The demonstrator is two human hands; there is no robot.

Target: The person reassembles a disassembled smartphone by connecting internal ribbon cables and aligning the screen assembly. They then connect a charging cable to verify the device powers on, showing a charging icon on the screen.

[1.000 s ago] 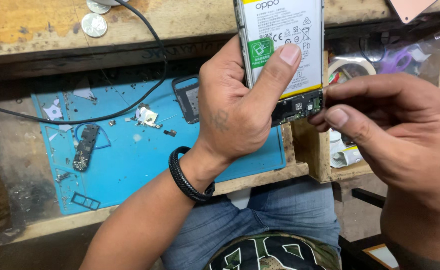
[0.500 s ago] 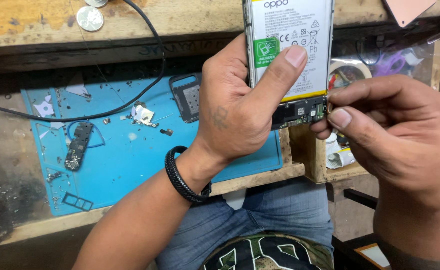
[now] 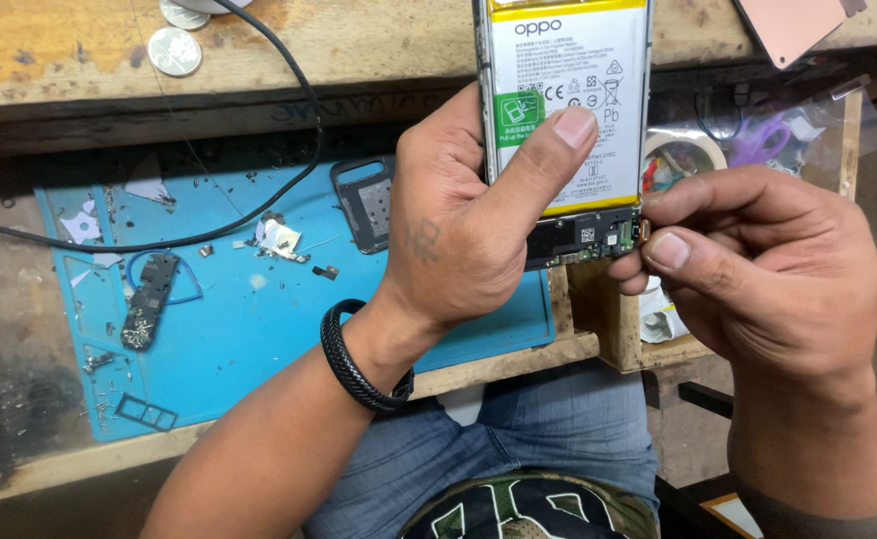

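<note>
Left hand (image 3: 458,240) grips an opened phone (image 3: 568,130), back off, battery exposed; right hand (image 3: 748,269) pinches at its bottom board (image 3: 583,243), still unfinished.

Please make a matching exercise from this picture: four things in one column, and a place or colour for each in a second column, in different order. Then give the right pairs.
Things
1. opened phone
2. braided wristband
3. coin
4. blue mat

Places or colours
A. on the wooden ledge at top left
B. held upright in the left hand, right hand at its lower corner
C. lies under small parts and screws
D. black, around the left wrist

Pairs: 1-B, 2-D, 3-A, 4-C
</note>
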